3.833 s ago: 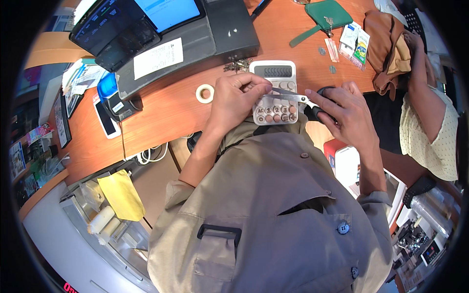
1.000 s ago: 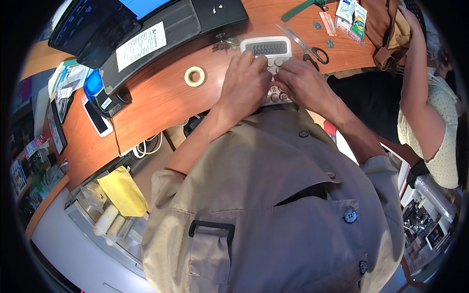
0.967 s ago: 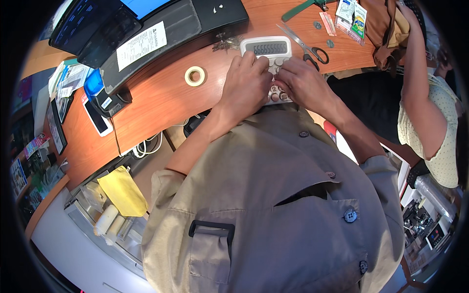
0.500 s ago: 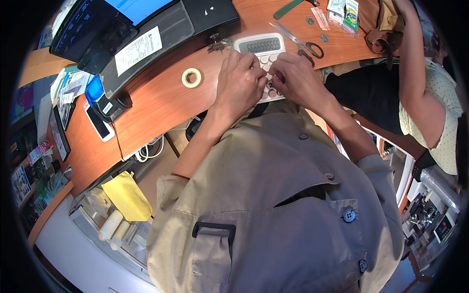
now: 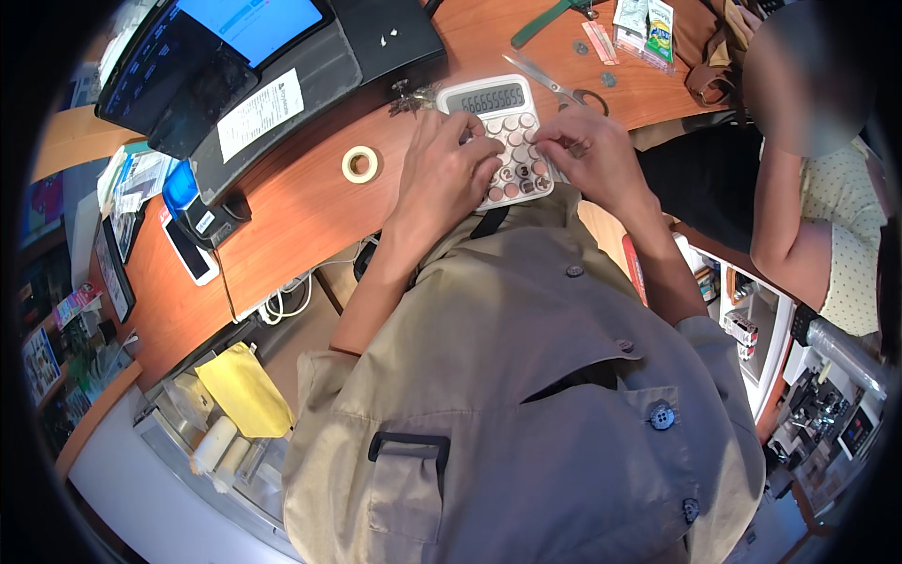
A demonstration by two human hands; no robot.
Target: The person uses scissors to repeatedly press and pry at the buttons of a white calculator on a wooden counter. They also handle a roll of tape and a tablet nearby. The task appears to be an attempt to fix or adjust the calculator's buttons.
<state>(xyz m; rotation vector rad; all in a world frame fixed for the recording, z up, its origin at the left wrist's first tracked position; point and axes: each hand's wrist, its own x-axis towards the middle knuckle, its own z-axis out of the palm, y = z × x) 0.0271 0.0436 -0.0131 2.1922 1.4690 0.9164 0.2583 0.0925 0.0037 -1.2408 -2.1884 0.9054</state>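
Observation:
A white calculator (image 5: 484,98) with round pale keys and a display lies at the desk's front edge. My left hand (image 5: 446,164) rests over its left side, fingers curled onto the keys; what they grip, if anything, is hidden. My right hand (image 5: 592,160) is at the right side of the keys with thumb and forefinger drawn together; anything between them is too small to make out. Scissors (image 5: 564,92) lie open-handed on the desk beyond the calculator, and a pale tape roll (image 5: 370,164) lies to its left. A small pile of metal bits (image 5: 409,99) sits at its back left.
A laptop and tablet (image 5: 249,28) stand on black boxes (image 5: 395,47). At left are a card terminal (image 5: 211,211) and phone (image 5: 188,249). A green pouch strap (image 5: 536,28), packets (image 5: 658,33) and brown bag (image 5: 705,80) lie at right, beside another person (image 5: 780,211).
The scissors that my right hand held earlier now lie on the desk. My hands have drawn slightly apart, showing more keys. The other person's head has come into view at right.

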